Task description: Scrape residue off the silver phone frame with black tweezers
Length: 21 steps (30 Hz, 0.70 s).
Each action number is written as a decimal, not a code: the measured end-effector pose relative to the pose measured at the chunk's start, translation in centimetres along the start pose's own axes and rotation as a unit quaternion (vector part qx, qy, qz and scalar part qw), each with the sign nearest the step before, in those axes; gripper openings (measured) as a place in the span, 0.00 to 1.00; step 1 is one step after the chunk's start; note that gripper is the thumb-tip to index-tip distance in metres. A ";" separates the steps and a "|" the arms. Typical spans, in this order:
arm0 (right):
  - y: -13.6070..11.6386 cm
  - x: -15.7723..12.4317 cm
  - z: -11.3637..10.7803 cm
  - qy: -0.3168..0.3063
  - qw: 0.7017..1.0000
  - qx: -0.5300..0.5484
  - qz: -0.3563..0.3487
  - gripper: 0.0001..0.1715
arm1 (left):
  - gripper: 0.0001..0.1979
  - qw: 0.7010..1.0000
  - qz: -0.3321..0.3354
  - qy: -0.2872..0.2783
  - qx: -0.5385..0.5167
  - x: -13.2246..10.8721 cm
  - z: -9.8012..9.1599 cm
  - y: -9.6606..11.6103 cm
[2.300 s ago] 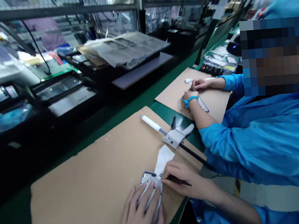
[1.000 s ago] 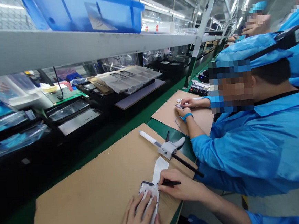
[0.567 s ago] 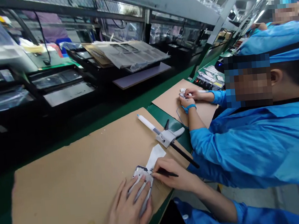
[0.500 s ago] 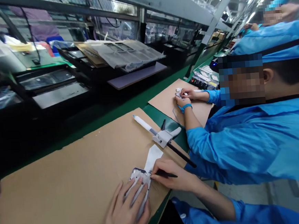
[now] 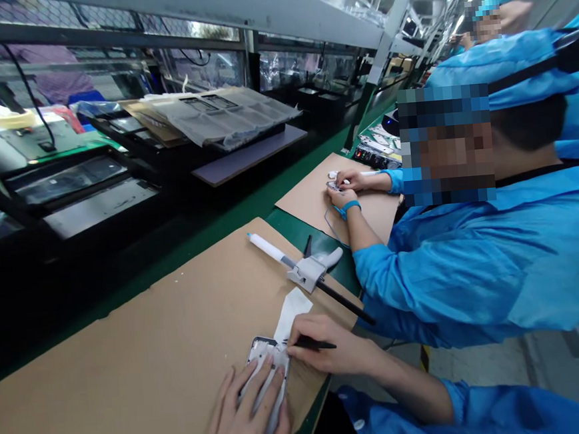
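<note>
An opened phone (image 5: 260, 350) with a pale inner side lies on the brown cardboard sheet (image 5: 144, 349). My left hand (image 5: 252, 410) rests over it, fingers spread across its face and thumb along its near right edge. In my right hand (image 5: 324, 344) are slim black tweezers (image 5: 315, 343), pinched like a pen; their tips are at the phone's upper right corner and partly hidden. A white paper-like strip (image 5: 294, 307) sticks out beyond that corner, touching or just beside it. Farther up lies a grey-and-white dispensing gun (image 5: 308, 270) with a white tube and black rod.
To the right sits a co-worker in a blue smock (image 5: 453, 264), hands over a small device on another cardboard sheet (image 5: 298, 199). Black trays (image 5: 98, 205) and a stack of sheets in wrap (image 5: 226, 115) stand along the back, under a metal shelf beam (image 5: 273, 11).
The whole view has shifted, so the far things sit somewhat farther left. Both hands keep their places on the phone; the tweezers stay at its corner.
</note>
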State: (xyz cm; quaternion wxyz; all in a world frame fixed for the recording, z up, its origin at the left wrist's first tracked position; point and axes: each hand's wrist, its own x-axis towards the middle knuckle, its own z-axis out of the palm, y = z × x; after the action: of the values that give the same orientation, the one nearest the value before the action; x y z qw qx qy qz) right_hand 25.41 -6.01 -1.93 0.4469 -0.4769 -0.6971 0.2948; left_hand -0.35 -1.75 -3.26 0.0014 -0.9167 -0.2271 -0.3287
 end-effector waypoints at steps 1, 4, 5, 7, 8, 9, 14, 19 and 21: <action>0.1 0.1 0.0 0.001 1.000 -0.004 -0.002 0.12 | 0.20 1.000 0.001 0.003 0.000 0.0 0.0 0.0; 0.1 0.4 -0.1 -0.002 1.000 -0.015 -0.009 0.12 | 0.20 0.999 -0.029 0.022 -0.024 0.3 0.1 0.4; 0.0 0.4 -0.2 -0.003 1.000 -0.018 -0.007 0.13 | 0.19 0.998 -0.045 0.027 -0.032 0.4 0.0 0.5; -0.2 0.3 -0.2 -0.007 1.000 -0.020 0.006 0.14 | 0.18 0.998 -0.053 0.017 -0.037 0.6 -0.4 1.0; -0.4 0.1 -0.2 -0.011 1.000 -0.014 0.017 0.14 | 0.18 0.998 -0.050 0.002 -0.035 0.7 -0.8 1.2; -0.5 -0.2 -0.2 -0.014 0.999 -0.009 0.032 0.14 | 0.17 0.998 -0.045 -0.017 -0.033 0.7 -1.1 1.4; -1.4 -1.8 -0.9 -0.044 0.994 -0.056 0.079 0.09 | 0.16 0.991 -0.092 -0.077 -0.057 0.3 -1.9 2.5; -1.6 -1.6 -1.6 -0.038 0.991 -0.123 0.048 0.05 | 0.17 0.987 -0.104 -0.109 -0.054 0.0 -1.6 3.1; -1.9 -1.6 -1.7 -0.045 0.989 -0.134 0.036 0.04 | 0.16 0.986 -0.111 -0.110 -0.056 0.1 -1.7 3.2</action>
State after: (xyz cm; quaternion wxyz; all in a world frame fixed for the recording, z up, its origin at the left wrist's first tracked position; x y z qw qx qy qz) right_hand 26.46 -8.27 -0.15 0.3364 -0.5438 -0.7319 0.2356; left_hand 0.02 -4.84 -1.40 -0.1117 -0.9150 -0.3071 -0.2367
